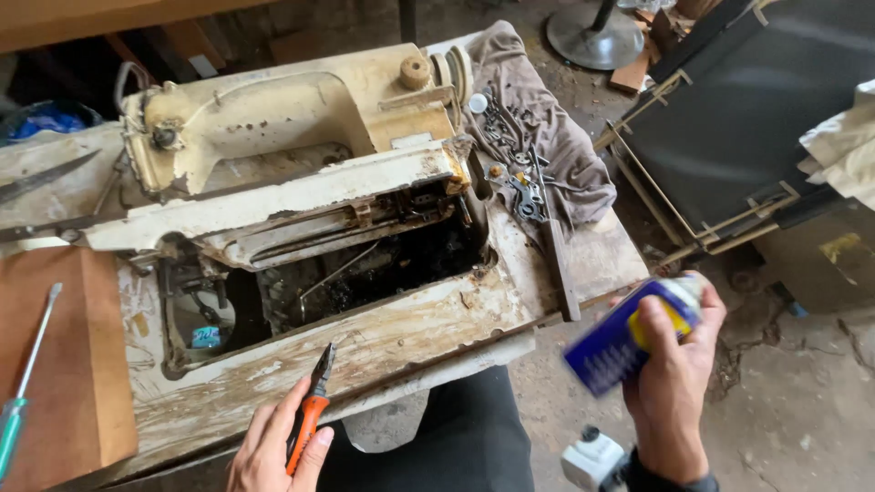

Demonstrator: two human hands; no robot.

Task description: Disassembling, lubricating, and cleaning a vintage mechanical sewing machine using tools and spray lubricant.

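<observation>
Pliers [310, 415] with orange grips lie under the left hand [273, 451] at the near edge of the worn tabletop [428, 333], fingers curled loosely around the handles, nose pointing up toward the open well. At far left a green-handled screwdriver [23, 387] rests on a brown board [73, 364]. Tilted back above the well is a cream sewing machine [273, 137]. Further right, a grey cloth [556, 137] carries small metal parts [519, 164]. Farthest right, off the tabletop, the right hand [670, 383] is closed around a blurred blue and yellow spray can [629, 337].
</observation>
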